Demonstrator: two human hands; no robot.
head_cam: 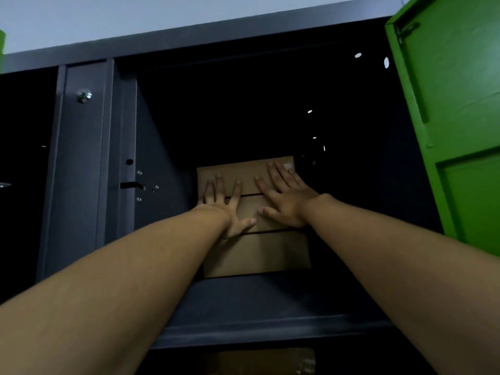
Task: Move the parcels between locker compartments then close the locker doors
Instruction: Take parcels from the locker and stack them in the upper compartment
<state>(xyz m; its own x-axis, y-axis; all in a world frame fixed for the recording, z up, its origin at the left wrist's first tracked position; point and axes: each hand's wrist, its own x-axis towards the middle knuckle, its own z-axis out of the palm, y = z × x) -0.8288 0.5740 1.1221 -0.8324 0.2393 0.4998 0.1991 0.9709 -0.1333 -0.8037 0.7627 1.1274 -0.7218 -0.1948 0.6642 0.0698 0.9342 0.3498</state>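
left grip (230,209) spread flat on parcels (257,253) | right grip (284,201) spread flat on them too

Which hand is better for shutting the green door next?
Probably the right hand. It lies flat on the stacked parcels, on the side nearer the open green door. The left hand, also flat on them, would have to reach across.

Both flat hands, left (227,209) and right (284,197), on stacked parcels (257,253) inside open locker compartment (270,301).
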